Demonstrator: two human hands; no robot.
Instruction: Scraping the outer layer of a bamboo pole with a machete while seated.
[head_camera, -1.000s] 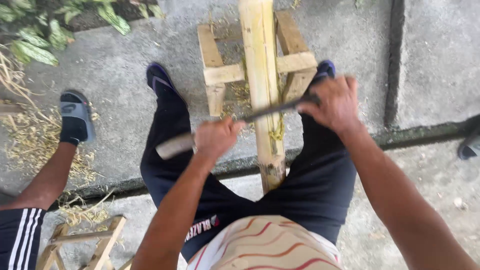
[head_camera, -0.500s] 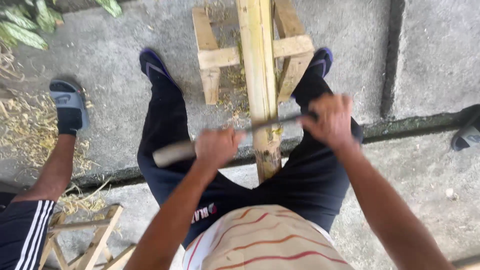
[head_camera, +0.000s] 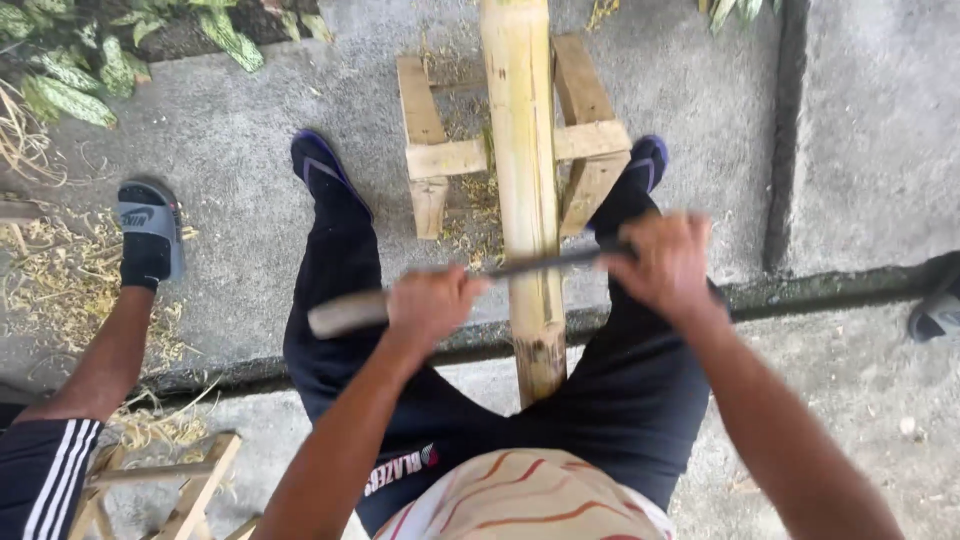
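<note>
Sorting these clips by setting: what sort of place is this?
Probably an outdoor yard workspace: rough grey concrete ground, green leafy plants, and a pale bamboo pole on a small wooden stand, with straw-coloured shavings.

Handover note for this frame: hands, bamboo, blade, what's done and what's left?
Left hand: gripping the blade's wooden handle.
Right hand: gripping the far end of the blade.
Blade lies across the bamboo pole, which rests on a wooden stand between the legs.
Done: shavings lie on the concrete to the left.
Left: cannot tell how much of the pole needs scraping.
Another person's leg stands at left.
</note>
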